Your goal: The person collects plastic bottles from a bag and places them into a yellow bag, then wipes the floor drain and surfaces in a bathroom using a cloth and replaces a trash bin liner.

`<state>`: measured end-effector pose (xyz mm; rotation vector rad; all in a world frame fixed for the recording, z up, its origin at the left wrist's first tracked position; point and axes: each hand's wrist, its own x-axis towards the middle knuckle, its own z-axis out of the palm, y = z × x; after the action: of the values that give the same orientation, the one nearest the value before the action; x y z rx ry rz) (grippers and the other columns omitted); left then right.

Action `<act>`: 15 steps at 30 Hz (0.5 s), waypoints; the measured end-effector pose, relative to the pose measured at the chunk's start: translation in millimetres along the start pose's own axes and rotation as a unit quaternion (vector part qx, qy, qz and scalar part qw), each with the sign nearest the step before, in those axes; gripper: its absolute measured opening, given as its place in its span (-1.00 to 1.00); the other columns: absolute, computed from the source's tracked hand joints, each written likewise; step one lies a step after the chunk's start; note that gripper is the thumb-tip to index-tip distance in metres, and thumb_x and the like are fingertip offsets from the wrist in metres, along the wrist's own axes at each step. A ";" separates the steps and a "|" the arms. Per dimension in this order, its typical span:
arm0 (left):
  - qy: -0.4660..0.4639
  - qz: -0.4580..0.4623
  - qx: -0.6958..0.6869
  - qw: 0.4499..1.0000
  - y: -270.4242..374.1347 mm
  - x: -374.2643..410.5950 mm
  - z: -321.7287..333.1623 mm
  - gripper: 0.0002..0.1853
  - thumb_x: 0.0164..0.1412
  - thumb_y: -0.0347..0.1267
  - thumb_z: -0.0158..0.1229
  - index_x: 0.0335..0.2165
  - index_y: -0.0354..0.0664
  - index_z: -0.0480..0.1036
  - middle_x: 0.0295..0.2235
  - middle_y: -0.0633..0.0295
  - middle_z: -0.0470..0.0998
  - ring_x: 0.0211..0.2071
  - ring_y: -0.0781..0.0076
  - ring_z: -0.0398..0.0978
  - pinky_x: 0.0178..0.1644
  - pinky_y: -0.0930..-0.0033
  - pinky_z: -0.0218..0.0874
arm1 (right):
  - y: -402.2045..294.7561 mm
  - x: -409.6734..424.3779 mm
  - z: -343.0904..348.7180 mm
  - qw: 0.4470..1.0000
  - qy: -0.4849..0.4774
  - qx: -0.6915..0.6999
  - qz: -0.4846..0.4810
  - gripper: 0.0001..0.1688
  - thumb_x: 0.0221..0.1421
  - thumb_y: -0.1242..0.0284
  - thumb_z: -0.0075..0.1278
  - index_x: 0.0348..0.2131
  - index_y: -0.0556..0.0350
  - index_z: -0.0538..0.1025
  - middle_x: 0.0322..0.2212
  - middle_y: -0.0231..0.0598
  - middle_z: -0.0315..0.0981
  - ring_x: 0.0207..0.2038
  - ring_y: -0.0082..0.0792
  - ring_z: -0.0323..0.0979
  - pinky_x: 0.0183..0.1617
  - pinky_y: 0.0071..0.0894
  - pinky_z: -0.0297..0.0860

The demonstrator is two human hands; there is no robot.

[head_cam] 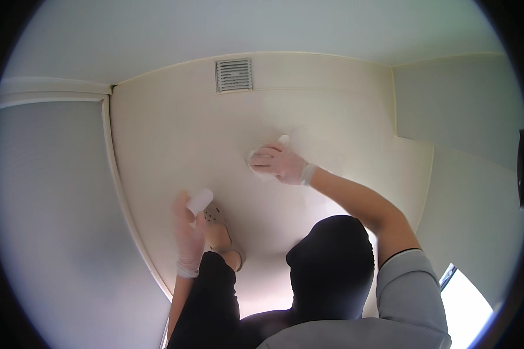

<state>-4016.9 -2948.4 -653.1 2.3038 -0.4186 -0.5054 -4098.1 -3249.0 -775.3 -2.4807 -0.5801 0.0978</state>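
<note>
My right hand [286, 165], in a clear disposable glove, presses a crumpled white cloth or wipe [264, 176] flat against the cream floor [240, 118]. One white end of it pokes out beyond the fingers. Lower and to the left, my left hand [188, 231], gloved the same way, is raised above the floor beside my left leg. Its fingers curl round a small white cylinder [201, 201], perhaps a bottle or can. Motion blurs that hand, and most of the cylinder's lower part is hidden by the fingers.
A slatted floor drain grate [234, 75] lies near the far wall [262, 30]. A frosted door panel [56, 196] in a white frame bounds the left side. Stepped grey panels [454, 100] stand at right. My perforated clog [215, 214] and black-clad knees are close below.
</note>
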 end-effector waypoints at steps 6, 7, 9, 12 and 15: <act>0.003 -0.006 0.000 1.000 -4.2 -2.5 1.9 -0.43 0.05 -0.61 0.06 0.09 -0.17 0.24 -0.07 0.14 0.34 -0.10 0.32 0.34 -0.05 0.38 0.19 | 22.6 -143.9 -57.2 0.984 -0.086 -0.065 0.141 -0.36 -0.24 0.64 0.04 -0.06 -0.12 0.45 0.05 -0.45 0.26 0.20 -0.13 0.06 0.28 0.12 -0.05; 0.000 -0.003 0.005 1.000 -3.0 -0.7 3.5 -0.43 0.05 -0.61 0.06 0.09 -0.18 0.24 -0.07 0.14 0.34 -0.11 0.32 0.34 -0.05 0.38 0.19 | 15.2 -170.6 -61.2 0.976 -0.089 -0.074 0.184 -0.33 -0.23 0.66 0.01 -0.03 -0.12 0.44 0.07 -0.43 0.25 0.22 -0.09 0.04 0.29 0.18 -0.09; -0.005 0.011 0.007 1.000 2.4 3.4 7.7 -0.42 0.04 -0.61 0.05 0.09 -0.18 0.24 -0.08 0.15 0.34 -0.11 0.32 0.34 -0.05 0.39 0.19 | -10.0 -212.3 -54.1 0.950 -0.095 -0.118 0.272 -0.30 -0.21 0.69 -0.03 0.01 -0.10 0.40 0.10 -0.43 0.20 0.24 -0.12 0.00 0.27 0.20 -0.08; -0.021 0.018 -0.008 1.000 12.7 10.3 11.1 -0.41 0.04 -0.62 0.05 0.09 -0.18 0.24 -0.07 0.15 0.34 -0.12 0.33 0.34 -0.05 0.39 0.19 | -47.6 -249.2 -35.7 0.932 -0.040 -0.112 0.343 -0.33 -0.19 0.71 -0.12 0.01 -0.01 0.41 0.06 -0.33 0.26 0.22 -0.10 0.06 0.26 0.02 0.04; -0.060 -0.009 -0.015 0.998 21.6 16.7 11.7 -0.41 0.03 -0.63 0.03 0.09 -0.18 0.24 -0.06 0.15 0.33 -0.12 0.35 0.33 -0.06 0.39 0.20 | -46.4 -252.3 -33.4 0.924 0.097 -0.059 0.366 -0.38 -0.19 0.74 -0.15 -0.05 0.04 0.46 0.01 -0.23 0.33 0.10 -0.05 0.20 0.16 -0.20 0.23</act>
<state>-4011.1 -2977.3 -649.2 2.2568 -0.4460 -0.6577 -4337.1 -3340.1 -736.5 -2.6513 0.4568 0.1032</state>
